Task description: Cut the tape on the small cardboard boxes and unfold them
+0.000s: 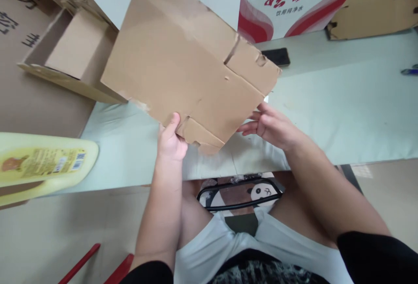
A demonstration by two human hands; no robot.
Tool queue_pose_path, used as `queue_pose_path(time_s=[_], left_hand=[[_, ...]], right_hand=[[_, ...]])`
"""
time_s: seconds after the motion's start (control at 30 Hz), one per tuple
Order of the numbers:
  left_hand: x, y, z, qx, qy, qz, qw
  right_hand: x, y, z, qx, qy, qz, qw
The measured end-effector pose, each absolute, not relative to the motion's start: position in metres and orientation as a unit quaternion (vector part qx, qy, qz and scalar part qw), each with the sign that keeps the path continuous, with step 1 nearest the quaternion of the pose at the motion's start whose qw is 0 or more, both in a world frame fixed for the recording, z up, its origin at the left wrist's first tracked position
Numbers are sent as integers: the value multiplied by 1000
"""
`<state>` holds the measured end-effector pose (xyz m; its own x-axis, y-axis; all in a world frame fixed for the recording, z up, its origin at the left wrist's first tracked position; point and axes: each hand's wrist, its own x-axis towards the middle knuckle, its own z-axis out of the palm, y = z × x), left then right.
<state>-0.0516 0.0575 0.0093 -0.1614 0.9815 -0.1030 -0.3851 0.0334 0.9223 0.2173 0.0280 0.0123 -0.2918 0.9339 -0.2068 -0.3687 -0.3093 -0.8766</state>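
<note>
Cardboard sheet [183, 62], flattened and creased, with torn flaps along its near edge, is held up tilted above the pale green worktop [342, 114]. Left hand [170, 140] has its grip closed on the sheet's lower edge, thumb pressed on the top face and fingers hidden beneath. Right hand [277, 127] meets the sheet's right lower edge with fingers loosely extended; whether they actually pinch it cannot be told. Behind the sheet an open cardboard box [70, 53] sits on the left, a black phone [277, 56] lies on the worktop near a red-and-white carton [294, 1], and a yellow bottle [42, 166] lies at far left.
</note>
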Motion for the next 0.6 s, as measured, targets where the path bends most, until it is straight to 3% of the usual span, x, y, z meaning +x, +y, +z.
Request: queue_pose_path(time_s=[0.17, 0.27, 0.4, 0.6], left_hand=[[-37, 49, 10, 343, 467, 565, 587], [-38, 47, 12, 372, 493, 475, 627], [-45, 47, 19, 434, 491, 340, 674], [-45, 47, 23, 438, 522, 314, 661]], right_hand=[[183, 10, 5, -442, -323, 679, 489], [188, -10, 8, -483, -280, 642, 526], [234, -39, 24, -565, -203, 501, 623], [309, -47, 62, -618, -111, 258, 734]])
